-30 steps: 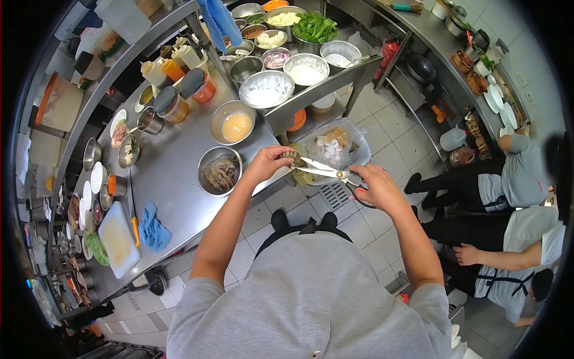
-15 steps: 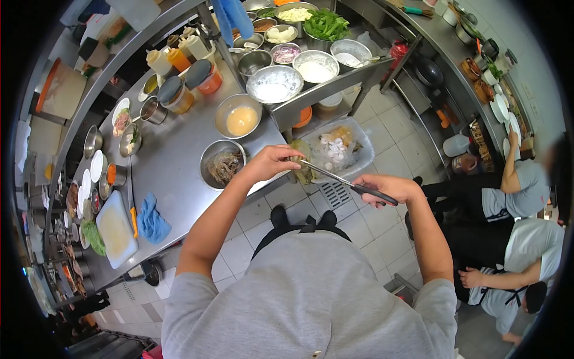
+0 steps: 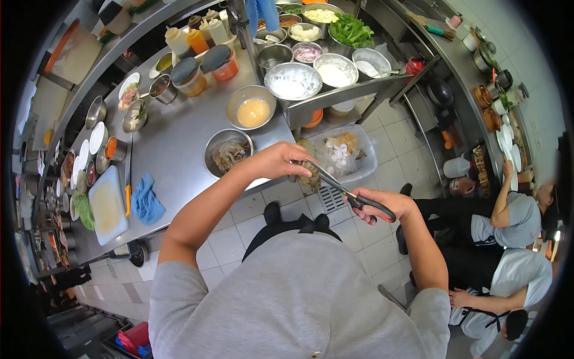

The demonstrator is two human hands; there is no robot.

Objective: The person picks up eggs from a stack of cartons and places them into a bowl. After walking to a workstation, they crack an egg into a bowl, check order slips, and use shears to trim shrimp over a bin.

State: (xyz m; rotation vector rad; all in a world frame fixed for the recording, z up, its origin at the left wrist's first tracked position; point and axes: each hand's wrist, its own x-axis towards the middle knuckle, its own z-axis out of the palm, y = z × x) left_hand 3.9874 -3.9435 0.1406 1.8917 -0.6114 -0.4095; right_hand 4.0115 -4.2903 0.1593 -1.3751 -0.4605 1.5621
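My left hand pinches a raw grey-green shrimp, which hangs from the fingertips over the floor beside the counter. My right hand is closed round the black handles of a pair of scissors. The blades point left and reach the shrimp at my left fingertips; they look slightly apart. Left of my left hand, a steel bowl with more raw shrimp stands on the counter. A translucent plastic tub, holding pale and yellowish pieces, sits low behind the scissors.
Beyond the shrimp bowl stands a bowl of yellowish liquid. Steel bowls of white powder and cut vegetables fill the raised shelf. A cutting board, a knife and a blue cloth lie left. Two people work at right.
The scissor blades have parted, and my right hand has come slightly lower. The shrimp now hangs a little further right in my left hand. The whole view has shifted somewhat.
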